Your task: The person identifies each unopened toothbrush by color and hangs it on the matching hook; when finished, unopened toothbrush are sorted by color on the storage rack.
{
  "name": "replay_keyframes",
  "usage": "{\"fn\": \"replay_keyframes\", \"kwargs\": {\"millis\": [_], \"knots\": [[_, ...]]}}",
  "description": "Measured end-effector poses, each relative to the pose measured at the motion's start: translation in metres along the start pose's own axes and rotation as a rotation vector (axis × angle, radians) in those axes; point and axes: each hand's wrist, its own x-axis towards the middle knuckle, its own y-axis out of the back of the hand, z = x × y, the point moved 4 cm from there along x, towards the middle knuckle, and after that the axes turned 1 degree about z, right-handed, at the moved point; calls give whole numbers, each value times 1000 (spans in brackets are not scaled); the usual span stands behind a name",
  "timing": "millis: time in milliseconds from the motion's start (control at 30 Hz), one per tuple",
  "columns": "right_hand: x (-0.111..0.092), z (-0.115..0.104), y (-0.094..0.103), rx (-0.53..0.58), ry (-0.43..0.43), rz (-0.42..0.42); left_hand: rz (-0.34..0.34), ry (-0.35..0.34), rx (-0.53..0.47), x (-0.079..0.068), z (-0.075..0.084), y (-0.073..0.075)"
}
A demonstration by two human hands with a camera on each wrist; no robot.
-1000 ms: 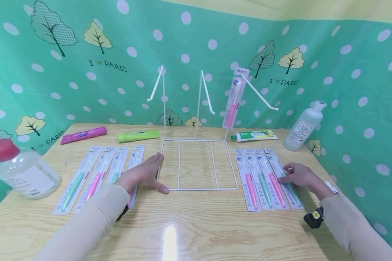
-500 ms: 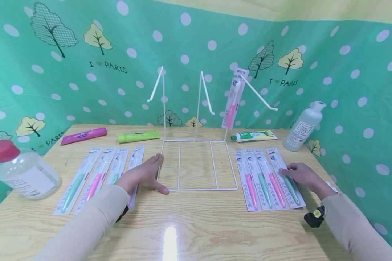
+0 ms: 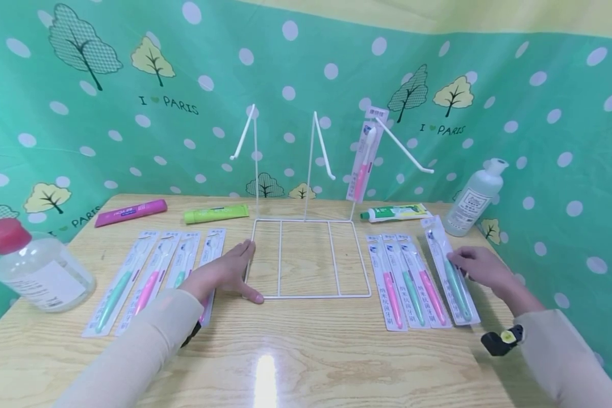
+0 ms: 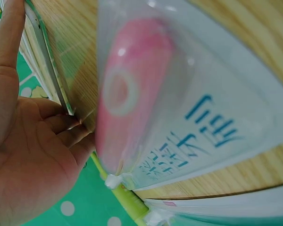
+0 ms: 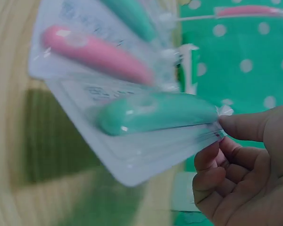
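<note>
My right hand (image 3: pixel 481 267) pinches the edge of a packaged toothbrush (image 3: pixel 456 289) with a green handle, thumb on its face. The pack is tilted, its far end raised above the table. In the right wrist view, the green handle (image 5: pixel 155 113) shows beside a pink one in another pack. My left hand (image 3: pixel 229 271) rests spread at the front left corner of a white wire rack (image 3: pixel 306 296), thumb over the front bar and fingers at the side bar. One packaged pink toothbrush (image 3: pixel 363 164) hangs on the rack's right hook.
Several packaged toothbrushes (image 3: pixel 114 292) lie left of the rack, partly under my left arm; three more (image 3: pixel 411 289) lie right of it. Toothpaste tubes, pink (image 3: pixel 131 212), lime (image 3: pixel 216 213) and green-white (image 3: pixel 398 212), lie behind. A red-capped bottle (image 3: pixel 46 272) and a pump-less bottle (image 3: pixel 473 198) stand at the sides.
My right hand has slid the green-handled toothbrush pack to the right, away from its neighbours, and raised its far end. The left hand has stayed on the rack.
</note>
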Motion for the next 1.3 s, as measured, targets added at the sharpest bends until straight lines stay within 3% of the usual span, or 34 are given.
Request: {"fn": "replay_keyframes", "kwargs": {"millis": [133, 300, 800, 1000, 1300], "knots": [[-8, -20, 7, 38, 116, 59, -3, 1, 0, -1, 0, 0], [-20, -54, 5, 95, 261, 70, -7, 7, 13, -2, 1, 0], [-46, -153, -17, 144, 537, -51, -8, -5, 28, -3, 2, 2], [-57, -183, -18, 266, 647, -89, -9, -4, 35, -3, 2, 2], [-65, -215, -24, 348, 736, -123, -9, -7, 16, -3, 2, 1]]}}
